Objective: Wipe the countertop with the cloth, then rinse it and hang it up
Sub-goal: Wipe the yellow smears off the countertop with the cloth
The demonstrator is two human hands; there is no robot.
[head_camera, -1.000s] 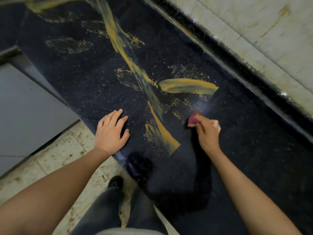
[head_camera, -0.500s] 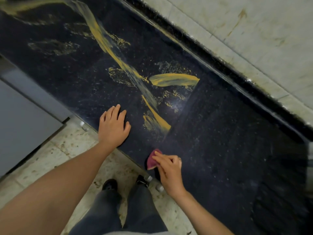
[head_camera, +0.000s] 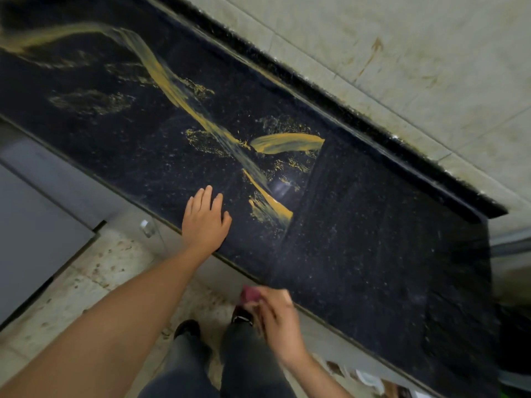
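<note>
A dark speckled countertop [head_camera: 373, 254] runs diagonally across the view. Yellow smears [head_camera: 284, 143] streak its middle and left part; the right part looks dark and wiped. My left hand [head_camera: 205, 222] lies flat and open on the counter near its front edge, just left of a yellow streak [head_camera: 273, 206]. My right hand [head_camera: 277, 317] is blurred, just off the counter's front edge, and grips a small pinkish-red cloth [head_camera: 250, 293], of which only a bit shows past the fingers.
A stained pale tiled wall [head_camera: 402, 53] stands behind the counter's raised back edge [head_camera: 330, 96]. Grey cabinet fronts [head_camera: 37, 225] and a speckled floor [head_camera: 94, 271] lie below at left. My legs and dark shoes [head_camera: 188, 328] are under the counter edge.
My right hand has pulled the cloth from the middle of the counter toward me, down to and past the front edge. My left hand has stayed flat on the counter.
</note>
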